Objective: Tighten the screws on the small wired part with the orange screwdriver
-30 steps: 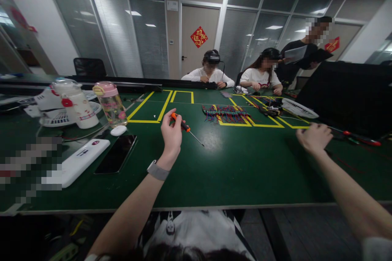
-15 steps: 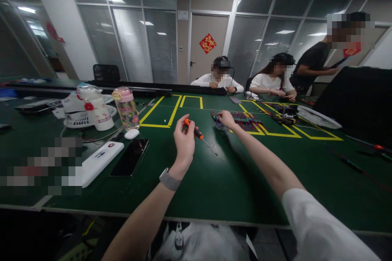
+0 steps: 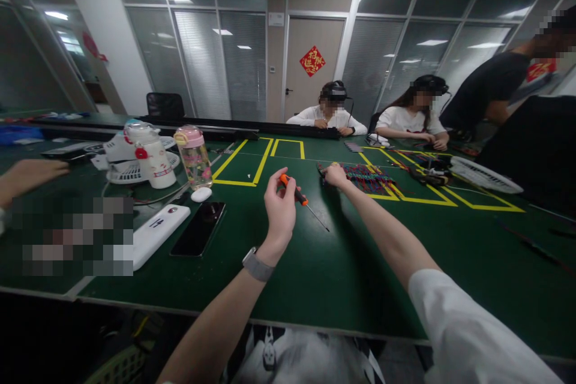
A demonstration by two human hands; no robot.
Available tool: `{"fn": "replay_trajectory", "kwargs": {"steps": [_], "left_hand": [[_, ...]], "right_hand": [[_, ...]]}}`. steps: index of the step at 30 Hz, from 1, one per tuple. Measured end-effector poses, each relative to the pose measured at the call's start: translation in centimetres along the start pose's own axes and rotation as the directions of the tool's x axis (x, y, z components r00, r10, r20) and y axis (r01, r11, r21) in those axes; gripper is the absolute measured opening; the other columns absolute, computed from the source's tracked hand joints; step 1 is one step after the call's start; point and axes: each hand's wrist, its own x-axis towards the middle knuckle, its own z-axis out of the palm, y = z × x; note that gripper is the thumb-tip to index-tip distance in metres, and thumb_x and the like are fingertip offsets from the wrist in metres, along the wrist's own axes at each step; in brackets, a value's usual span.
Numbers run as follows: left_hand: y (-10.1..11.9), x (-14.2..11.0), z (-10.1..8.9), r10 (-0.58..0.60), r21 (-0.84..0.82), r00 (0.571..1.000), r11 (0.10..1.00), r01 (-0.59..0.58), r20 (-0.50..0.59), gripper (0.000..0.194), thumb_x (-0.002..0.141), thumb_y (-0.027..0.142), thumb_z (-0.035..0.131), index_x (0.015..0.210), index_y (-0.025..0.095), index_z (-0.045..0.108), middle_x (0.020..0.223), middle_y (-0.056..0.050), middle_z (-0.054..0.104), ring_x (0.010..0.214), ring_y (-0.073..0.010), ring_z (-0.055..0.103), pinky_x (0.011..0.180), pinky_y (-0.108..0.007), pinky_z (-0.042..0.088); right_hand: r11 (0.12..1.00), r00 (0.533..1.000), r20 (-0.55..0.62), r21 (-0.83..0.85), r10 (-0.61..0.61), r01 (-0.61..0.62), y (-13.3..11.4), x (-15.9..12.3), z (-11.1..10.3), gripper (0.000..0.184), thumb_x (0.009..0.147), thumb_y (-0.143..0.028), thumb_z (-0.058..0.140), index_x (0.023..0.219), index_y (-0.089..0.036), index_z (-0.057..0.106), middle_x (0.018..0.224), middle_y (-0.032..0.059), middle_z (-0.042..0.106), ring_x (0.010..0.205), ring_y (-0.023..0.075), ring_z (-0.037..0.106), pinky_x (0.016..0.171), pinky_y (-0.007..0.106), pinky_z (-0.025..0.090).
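Observation:
My left hand point(image 3: 281, 207) is closed around a screwdriver point(image 3: 300, 197) with an orange and black handle. Its thin shaft points down and to the right, above the green table. My right hand point(image 3: 335, 175) reaches forward to the left end of a row of small parts with red, blue and dark wires point(image 3: 372, 176). Those fingers are pinched together at the row's end; what lies between them is too small to make out. The row sits across yellow tape marks.
On the left are a black phone point(image 3: 198, 229), a white power bank point(image 3: 161, 237), a pink-lidded bottle point(image 3: 193, 159) and a white bottle point(image 3: 153, 159). Another person's hand point(image 3: 33, 179) shows at the left edge. A white basket point(image 3: 486, 175) stands right. Several people are across the table.
The view has shifted slightly, so things sit further right. Another person's hand has appeared at the left. The standing person has moved right. My hands keep nearly the same pose.

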Motion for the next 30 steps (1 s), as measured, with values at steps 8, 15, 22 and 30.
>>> {"fn": "replay_trajectory", "kwargs": {"steps": [8, 15, 22, 30], "left_hand": [[0.5, -0.1, 0.0, -0.009, 0.034, 1.000, 0.999, 0.009, 0.004, 0.033, 0.083, 0.022, 0.060, 0.115, 0.017, 0.055, 0.093, -0.003, 0.057, 0.075, -0.0126, 0.062, 0.062, -0.026, 0.059], [0.2, 0.1, 0.1, -0.005, 0.028, 1.000, 1.000, 0.005, -0.009, 0.034, 0.082, 0.022, 0.060, 0.115, 0.017, 0.055, 0.091, -0.003, 0.056, 0.073, -0.0117, 0.062, 0.060, -0.024, 0.058], [0.2, 0.1, 0.0, 0.000, 0.028, 1.000, 1.000, 0.000, -0.003, 0.033, 0.082, 0.022, 0.059, 0.115, 0.017, 0.055, 0.091, -0.003, 0.056, 0.073, -0.0121, 0.062, 0.060, -0.025, 0.058], [-0.2, 0.2, -0.1, 0.012, 0.050, 1.000, 0.999, -0.012, 0.003, 0.032, 0.082, 0.025, 0.059, 0.114, 0.018, 0.056, 0.093, -0.003, 0.057, 0.074, -0.0120, 0.063, 0.063, -0.025, 0.058]], "right_hand": [[0.999, 1.000, -0.008, 0.010, 0.030, -0.030, -0.4, 0.1, 0.4, 0.040, 0.083, -0.014, 0.046, 0.114, -0.025, 0.069, 0.125, 0.0118, 0.058, 0.118, 0.0299, 0.045, 0.097, 0.038, 0.035], [1.000, 1.000, -0.010, 0.026, 0.000, 0.000, -0.4, 0.5, 0.7, 0.039, 0.083, -0.015, 0.046, 0.112, -0.025, 0.070, 0.117, 0.0080, 0.066, 0.115, 0.0290, 0.046, 0.095, 0.038, 0.035], [0.998, 0.999, -0.013, 0.044, 0.037, -0.037, -0.1, 0.7, 0.7, 0.042, 0.083, -0.014, 0.047, 0.120, -0.022, 0.066, 0.118, 0.0094, 0.067, 0.113, 0.0276, 0.050, 0.095, 0.035, 0.035], [0.998, 0.999, -0.012, 0.054, -0.044, 0.045, -1.1, 0.2, 0.4, 0.041, 0.085, -0.013, 0.043, 0.116, -0.022, 0.068, 0.115, 0.0082, 0.068, 0.111, 0.0259, 0.048, 0.095, 0.035, 0.033]]}}
